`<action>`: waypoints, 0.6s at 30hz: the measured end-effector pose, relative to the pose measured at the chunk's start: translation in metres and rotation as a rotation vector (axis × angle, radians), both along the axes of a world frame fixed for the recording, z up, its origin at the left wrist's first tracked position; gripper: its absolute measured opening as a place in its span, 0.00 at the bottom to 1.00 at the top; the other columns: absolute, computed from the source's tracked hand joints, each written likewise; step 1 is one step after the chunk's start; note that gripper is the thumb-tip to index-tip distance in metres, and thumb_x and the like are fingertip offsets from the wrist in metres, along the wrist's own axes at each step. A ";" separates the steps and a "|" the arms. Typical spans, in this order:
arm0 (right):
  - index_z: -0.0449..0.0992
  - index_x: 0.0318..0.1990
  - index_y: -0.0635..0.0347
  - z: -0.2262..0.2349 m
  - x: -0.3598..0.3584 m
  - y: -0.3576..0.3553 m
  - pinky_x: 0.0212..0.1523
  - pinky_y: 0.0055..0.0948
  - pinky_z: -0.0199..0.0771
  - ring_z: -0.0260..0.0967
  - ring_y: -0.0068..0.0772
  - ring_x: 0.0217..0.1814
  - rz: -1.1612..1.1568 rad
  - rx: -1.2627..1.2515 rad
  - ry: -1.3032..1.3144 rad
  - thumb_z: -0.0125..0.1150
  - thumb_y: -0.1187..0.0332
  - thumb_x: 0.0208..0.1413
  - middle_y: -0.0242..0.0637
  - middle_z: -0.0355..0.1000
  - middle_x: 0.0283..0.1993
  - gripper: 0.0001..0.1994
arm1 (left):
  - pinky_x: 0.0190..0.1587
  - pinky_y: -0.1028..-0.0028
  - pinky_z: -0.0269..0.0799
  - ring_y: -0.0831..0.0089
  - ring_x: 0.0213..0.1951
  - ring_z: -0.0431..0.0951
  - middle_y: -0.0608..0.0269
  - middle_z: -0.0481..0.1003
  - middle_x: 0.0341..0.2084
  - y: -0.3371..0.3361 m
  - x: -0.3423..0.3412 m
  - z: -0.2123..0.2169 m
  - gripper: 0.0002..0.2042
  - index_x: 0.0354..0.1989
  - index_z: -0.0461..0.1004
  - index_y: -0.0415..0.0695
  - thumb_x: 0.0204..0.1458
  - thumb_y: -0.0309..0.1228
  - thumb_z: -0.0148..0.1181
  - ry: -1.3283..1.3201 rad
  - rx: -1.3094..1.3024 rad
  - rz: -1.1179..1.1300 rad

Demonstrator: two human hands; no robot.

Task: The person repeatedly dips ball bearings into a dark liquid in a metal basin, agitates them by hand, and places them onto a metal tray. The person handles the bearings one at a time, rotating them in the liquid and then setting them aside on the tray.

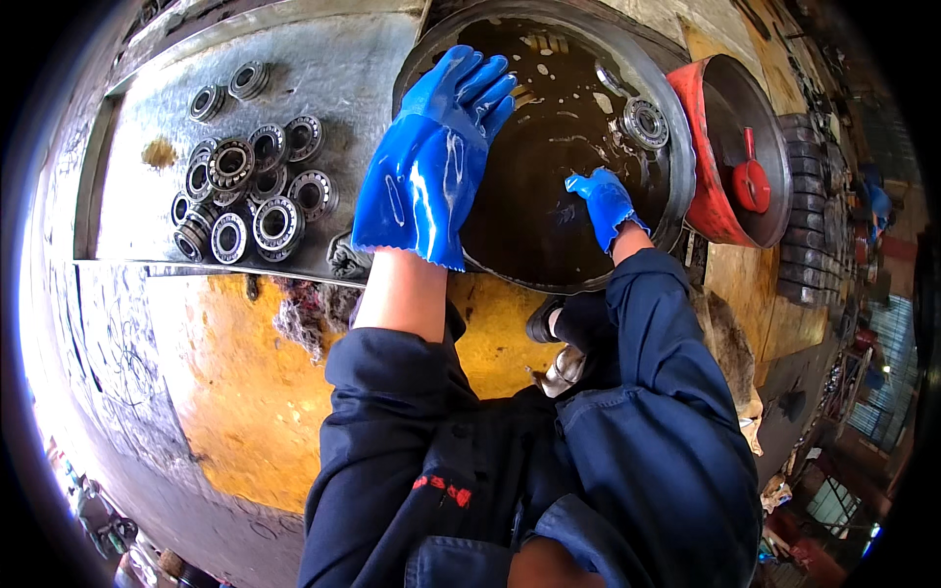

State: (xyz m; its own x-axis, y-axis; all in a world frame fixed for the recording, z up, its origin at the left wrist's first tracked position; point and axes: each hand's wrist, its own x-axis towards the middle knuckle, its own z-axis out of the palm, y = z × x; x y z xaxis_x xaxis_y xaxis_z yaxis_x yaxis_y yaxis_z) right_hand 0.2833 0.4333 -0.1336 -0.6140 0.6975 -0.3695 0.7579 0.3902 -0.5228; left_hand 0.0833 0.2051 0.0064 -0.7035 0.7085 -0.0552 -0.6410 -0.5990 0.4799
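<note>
nearest the camera is my own navy jacket (637,431), filling the lower middle. the shallow metal tray (358,73) sits ahead on my left, its raised edge seemingly there to stop round things rolling off. butting against it, the broad basin (678,181) holds dark liquid, close enough that both my hands reach it. the red tub (698,162) stands just beyond its right wall.

my left hand (426,162) is lifted where tray and basin meet, fingers stretched out and gripping nothing i can see; the blue glove probably guards my skin. my right hand (604,204) is over the liquid; i can't tell whether its fingers close on anything. the lone bearing (646,122) lies beyond it, against the basin's right side. the piled bearings (270,184) lean together on the tray. smallest, the red scoop (752,186) rests inside the tub.
</note>
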 end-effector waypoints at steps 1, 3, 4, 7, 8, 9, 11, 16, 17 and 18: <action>0.80 0.40 0.73 0.001 -0.001 0.000 0.49 0.48 0.73 0.76 0.62 0.48 -0.015 -0.020 0.048 0.68 0.49 0.46 0.65 0.77 0.44 0.28 | 0.69 0.54 0.65 0.46 0.65 0.68 0.40 0.63 0.66 0.001 0.000 0.002 0.24 0.67 0.59 0.35 0.71 0.40 0.44 -0.006 -0.030 -0.006; 0.80 0.39 0.72 -0.006 0.001 0.002 0.48 0.48 0.73 0.75 0.62 0.47 0.058 0.072 0.002 0.67 0.50 0.47 0.63 0.77 0.42 0.27 | 0.69 0.54 0.66 0.47 0.65 0.68 0.41 0.65 0.65 0.005 -0.002 0.006 0.24 0.66 0.60 0.35 0.71 0.40 0.44 -0.018 -0.088 -0.018; 0.80 0.38 0.71 -0.004 -0.003 -0.002 0.48 0.48 0.73 0.75 0.62 0.46 0.101 0.114 -0.020 0.67 0.51 0.48 0.62 0.77 0.41 0.26 | 0.68 0.54 0.66 0.48 0.64 0.69 0.41 0.65 0.65 0.003 -0.004 0.003 0.24 0.66 0.60 0.35 0.71 0.40 0.44 -0.027 -0.079 -0.017; 0.80 0.36 0.68 0.010 0.000 -0.019 0.46 0.46 0.73 0.74 0.61 0.45 0.067 0.011 0.057 0.64 0.53 0.51 0.59 0.77 0.39 0.22 | 0.68 0.55 0.66 0.49 0.64 0.70 0.42 0.66 0.64 0.000 -0.006 -0.003 0.24 0.66 0.60 0.35 0.71 0.40 0.43 -0.034 -0.058 -0.016; 0.81 0.37 0.66 0.009 0.002 -0.019 0.46 0.46 0.73 0.74 0.60 0.45 0.089 0.025 0.070 0.63 0.53 0.52 0.59 0.77 0.39 0.21 | 0.68 0.55 0.66 0.49 0.64 0.70 0.42 0.66 0.64 0.001 -0.005 -0.003 0.24 0.66 0.60 0.35 0.71 0.40 0.42 -0.025 -0.056 -0.018; 0.81 0.38 0.64 0.008 0.005 -0.017 0.46 0.46 0.73 0.74 0.60 0.45 0.112 0.039 0.083 0.62 0.52 0.53 0.58 0.77 0.39 0.20 | 0.68 0.55 0.67 0.49 0.63 0.70 0.42 0.66 0.64 0.001 -0.005 -0.003 0.24 0.67 0.60 0.35 0.71 0.40 0.42 -0.016 -0.053 -0.020; 0.81 0.40 0.61 0.000 0.011 -0.010 0.46 0.45 0.73 0.74 0.59 0.45 0.281 0.128 0.170 0.62 0.52 0.54 0.57 0.76 0.40 0.19 | 0.68 0.56 0.67 0.51 0.63 0.71 0.43 0.68 0.63 -0.004 -0.004 -0.009 0.24 0.66 0.61 0.36 0.71 0.41 0.42 -0.042 0.061 -0.019; 0.80 0.49 0.56 0.002 0.025 -0.019 0.51 0.44 0.74 0.73 0.55 0.53 0.550 0.237 0.154 0.49 0.77 0.62 0.49 0.77 0.48 0.15 | 0.67 0.57 0.68 0.52 0.63 0.71 0.43 0.68 0.63 0.000 -0.007 -0.003 0.23 0.66 0.62 0.36 0.71 0.41 0.42 -0.040 -0.027 -0.030; 0.80 0.50 0.56 0.009 0.027 -0.023 0.51 0.44 0.73 0.73 0.55 0.53 0.539 0.229 0.103 0.49 0.76 0.62 0.49 0.77 0.48 0.14 | 0.67 0.58 0.68 0.52 0.63 0.71 0.43 0.68 0.63 0.001 -0.008 -0.003 0.24 0.66 0.62 0.36 0.71 0.41 0.42 -0.035 -0.045 -0.026; 0.80 0.50 0.56 0.015 0.028 -0.028 0.51 0.45 0.73 0.73 0.55 0.53 0.530 0.213 0.067 0.49 0.76 0.62 0.50 0.77 0.49 0.14 | 0.67 0.58 0.68 0.52 0.63 0.71 0.43 0.68 0.63 0.004 -0.012 -0.003 0.24 0.66 0.62 0.36 0.71 0.41 0.43 -0.030 -0.064 -0.023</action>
